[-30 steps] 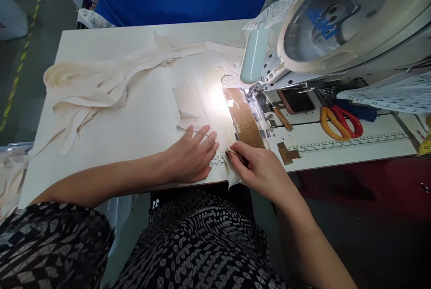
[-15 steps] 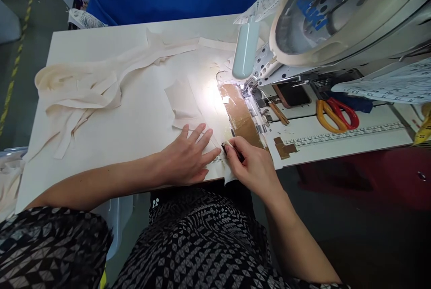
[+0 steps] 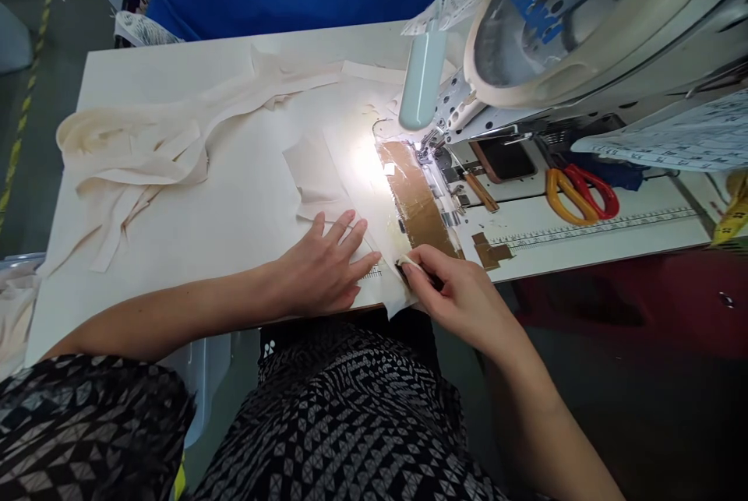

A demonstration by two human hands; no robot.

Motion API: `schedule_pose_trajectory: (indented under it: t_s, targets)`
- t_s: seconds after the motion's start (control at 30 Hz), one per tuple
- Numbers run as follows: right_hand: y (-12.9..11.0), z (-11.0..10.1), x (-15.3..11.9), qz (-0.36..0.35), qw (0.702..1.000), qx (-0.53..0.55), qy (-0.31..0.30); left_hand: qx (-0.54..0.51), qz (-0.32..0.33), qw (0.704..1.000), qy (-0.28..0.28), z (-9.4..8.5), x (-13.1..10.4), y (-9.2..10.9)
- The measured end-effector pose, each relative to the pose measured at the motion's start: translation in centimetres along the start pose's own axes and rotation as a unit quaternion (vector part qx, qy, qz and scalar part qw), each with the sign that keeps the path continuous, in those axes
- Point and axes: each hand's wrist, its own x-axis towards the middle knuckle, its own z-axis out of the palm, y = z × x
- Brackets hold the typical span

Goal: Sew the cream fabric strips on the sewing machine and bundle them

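A thin cream fabric piece [image 3: 319, 174] lies on the white table, its narrow end reaching the front edge. My left hand [image 3: 324, 263] rests flat on its lower part, fingers spread. Just to the right, my right hand [image 3: 447, 283] is closed, thumb and forefinger pinching the fabric's edge. A small dark object also shows within the right hand, mostly hidden by the fingers; its kind cannot be made out. The fabric's pale corner [image 3: 396, 306] hangs over the table edge below the fingertips.
A sewing machine [image 3: 526, 26] with a lit needle area stands at the right. Near it lie scissors with orange and red handles [image 3: 573, 197], a wooden-handled tool [image 3: 482, 193] and a dark phone-like slab [image 3: 503, 158]. Cream fabric strips [image 3: 134, 150] are heaped at the left.
My right hand has moved slightly right and toward me, drawing the pinched fabric edge along. My left hand stays flat in nearly the same place.
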Motion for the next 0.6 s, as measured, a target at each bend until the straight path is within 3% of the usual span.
schedule_pose_trajectory:
  t_s: [0.17,0.37,0.5,0.6]
  targets:
    - [0.0,1.3,0.5,0.01,0.997,0.011,0.069,0.004,-0.004,1.0,0.011,0.2,-0.1,0.1]
    - [-0.2,2.3,1.1,0.006,0.997,-0.026,0.077,0.011,0.002,1.0,0.01,0.2,0.0,0.1]
    - [-0.3,1.7,1.4,-0.011,0.997,-0.061,0.055,0.014,0.001,1.0,0.01,0.2,0.0,0.1]
    - [-0.2,0.4,1.5,-0.022,0.998,-0.055,-0.006,0.01,-0.001,1.0,0.012,0.2,-0.1,0.1]
